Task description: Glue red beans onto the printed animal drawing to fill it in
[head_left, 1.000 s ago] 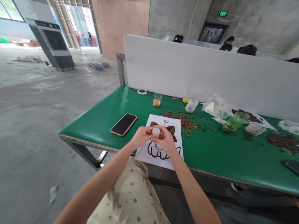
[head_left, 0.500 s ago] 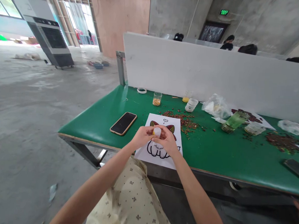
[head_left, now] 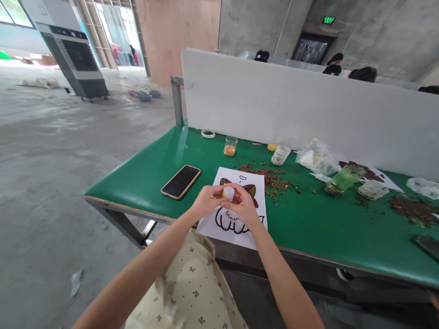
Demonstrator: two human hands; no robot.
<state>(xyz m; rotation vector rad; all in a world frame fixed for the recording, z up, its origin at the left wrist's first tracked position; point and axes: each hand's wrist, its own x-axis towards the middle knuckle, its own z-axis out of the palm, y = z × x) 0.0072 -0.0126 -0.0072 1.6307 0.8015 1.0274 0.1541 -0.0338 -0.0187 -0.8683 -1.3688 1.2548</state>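
Both hands meet above a white sheet (head_left: 250, 237) printed with a black-outlined cartoon animal, its ears filled in red and olive. Between them is a small white bottle (head_left: 228, 193) with a bit of yellow on its side; its lower part is hidden by fingers. My left hand (head_left: 206, 202) closes on it from the left, fingertips at its side. From the right, my right hand (head_left: 243, 205) curls its fingers and thumb around it. The hands cover the animal's face. Red and green beans (head_left: 274, 180) lie scattered just beyond the sheet's right edge.
A phone (head_left: 181, 181) lies left of the sheet. Behind it stand a cup of yellow kernels (head_left: 230, 146), a tilted clear cup (head_left: 280, 155) and a tape ring (head_left: 208, 133). Rightward are plastic bags (head_left: 317, 155), a green cup (head_left: 343, 179) and dark beans (head_left: 413, 208). A white partition (head_left: 301, 102) backs the table.
The white bottle has shifted very slightly left between my fingers. Both hands keep nearly the same pose, and the things on the table stay put.
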